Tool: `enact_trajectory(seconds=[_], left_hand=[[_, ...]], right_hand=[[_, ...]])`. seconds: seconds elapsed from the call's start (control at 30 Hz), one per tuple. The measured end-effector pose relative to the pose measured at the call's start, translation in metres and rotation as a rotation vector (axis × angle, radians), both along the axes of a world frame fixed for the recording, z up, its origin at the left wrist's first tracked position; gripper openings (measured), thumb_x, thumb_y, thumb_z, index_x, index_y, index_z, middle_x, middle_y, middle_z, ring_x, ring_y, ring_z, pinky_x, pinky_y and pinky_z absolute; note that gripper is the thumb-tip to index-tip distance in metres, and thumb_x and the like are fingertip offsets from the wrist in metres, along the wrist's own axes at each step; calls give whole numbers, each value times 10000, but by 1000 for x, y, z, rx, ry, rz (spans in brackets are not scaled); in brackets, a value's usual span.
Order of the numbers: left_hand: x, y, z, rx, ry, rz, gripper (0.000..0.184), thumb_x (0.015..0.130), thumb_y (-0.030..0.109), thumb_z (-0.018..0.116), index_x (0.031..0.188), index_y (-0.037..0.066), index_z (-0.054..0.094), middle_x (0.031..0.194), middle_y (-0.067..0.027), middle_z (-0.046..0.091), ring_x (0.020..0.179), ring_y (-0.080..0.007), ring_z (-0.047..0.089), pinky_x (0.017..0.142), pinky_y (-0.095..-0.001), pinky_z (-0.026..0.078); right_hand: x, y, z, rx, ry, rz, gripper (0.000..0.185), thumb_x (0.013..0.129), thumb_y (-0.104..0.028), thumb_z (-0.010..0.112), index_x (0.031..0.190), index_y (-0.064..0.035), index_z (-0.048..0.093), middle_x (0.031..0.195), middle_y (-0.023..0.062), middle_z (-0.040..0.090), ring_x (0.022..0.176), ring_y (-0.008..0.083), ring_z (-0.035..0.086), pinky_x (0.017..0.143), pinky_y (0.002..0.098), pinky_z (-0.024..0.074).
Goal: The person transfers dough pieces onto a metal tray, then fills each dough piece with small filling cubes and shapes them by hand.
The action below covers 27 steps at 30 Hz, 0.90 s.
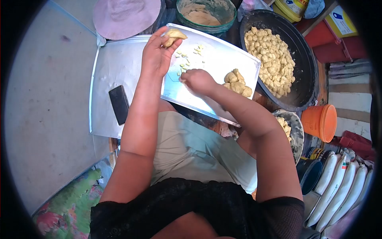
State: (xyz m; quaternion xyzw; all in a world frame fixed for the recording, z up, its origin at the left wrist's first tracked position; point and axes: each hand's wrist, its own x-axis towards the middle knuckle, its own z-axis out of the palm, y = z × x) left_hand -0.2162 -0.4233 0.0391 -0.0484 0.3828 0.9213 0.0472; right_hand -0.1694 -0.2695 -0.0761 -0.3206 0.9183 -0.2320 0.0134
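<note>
Pale surface: a broad, spotted grey expanse (51,99) fills the left of the frame.
Flat metal sheet: it (107,71) lies left of centre, carrying a black phone (119,104); flour or grease could reach the phone if our work spreads.
Black tub: at upper right, the tub (308,75) holds many pale yellow dough lumps (274,59).
Shiny tray: it (223,51) slants across upper centre, its lower edge above our lap; a bump from a knee or forearm could, we judge, tilt it and slide things off.
Room: we sit among a green-rimmed basin (229,24) at the top, orange buckets (318,121) at right and long white packets (332,191) at lower right.
Left hand: ours (156,55), at upper centre, is partly open, fingers curled around a dough piece (174,36) above the tray's left end; too tight a grip could tear it.
Right hand: ours (199,81) is bunched near the tray's middle, fingertips beside the green pieces; we cannot tell whether it pinches one.
Dough cluster: it (237,83) sits at the tray's right end, where our right forearm could brush it.
Green pieces: small bits (183,65) lie loose on the tray; a sweep of our knuckles could scatter them.
</note>
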Motion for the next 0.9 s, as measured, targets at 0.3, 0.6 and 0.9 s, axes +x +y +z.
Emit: enact_trajectory(seconds=[0.3,0.6,0.9], left_hand=[[-4,-3,-11,-59,-25,-53,165,859,-33,544,1011,18,504,1065,-171,560,995,-280,595,879,-412,533],[-7,-5,-14,47,34,-98,320,859,-35,512,1176,-57,469,1098,-177,543,1044,-320,568,970,-455,474],[-8,0,-16,25,46,-38,173,870,13,575,1029,-17,516,1054,-151,571,979,-267,598,924,-390,509]], right_hand=[[-27,32,8,53,-271,-346,259,745,-151,586,991,-85,634,875,159,658,842,317,636,760,409,491],[-51,70,11,-100,-355,-458,211,736,-127,605,936,-81,654,849,129,653,804,293,631,739,381,499],[-49,74,14,60,-74,-235,182,767,-114,591,934,-117,664,925,98,623,900,291,606,798,388,478]])
